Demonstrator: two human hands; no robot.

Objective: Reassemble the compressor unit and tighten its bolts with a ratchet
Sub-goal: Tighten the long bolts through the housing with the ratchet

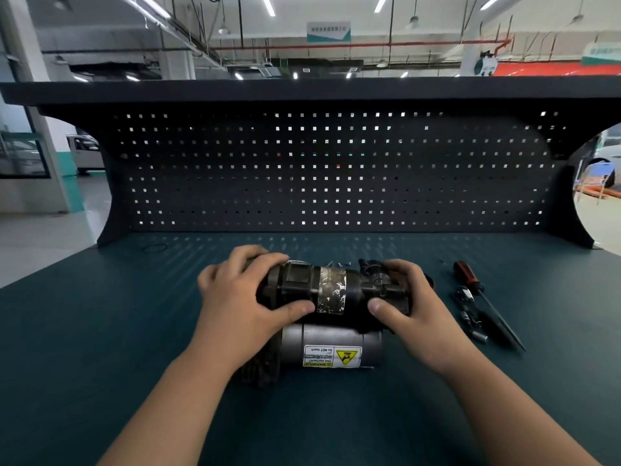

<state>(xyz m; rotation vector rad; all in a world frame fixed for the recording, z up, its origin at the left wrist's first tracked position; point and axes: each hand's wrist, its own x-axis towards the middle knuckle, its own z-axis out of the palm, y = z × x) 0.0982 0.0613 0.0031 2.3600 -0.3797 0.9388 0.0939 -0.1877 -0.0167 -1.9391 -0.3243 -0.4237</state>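
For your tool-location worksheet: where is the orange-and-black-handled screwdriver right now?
Head view: the screwdriver lies on the benchtop, right of the compressor and right hand, beside the ratchet.

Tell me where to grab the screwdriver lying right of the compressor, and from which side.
Grip the screwdriver by its thick orange-and-black handle, the far end; the thin shaft runs back toward you. Come from above and the right: the ratchet lies close along its left, so that side likely leaves more room.

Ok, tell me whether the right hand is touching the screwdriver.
Apart. The head view shows the right hand gripping the compressor at its end, with bare mat between it and the screwdriver.
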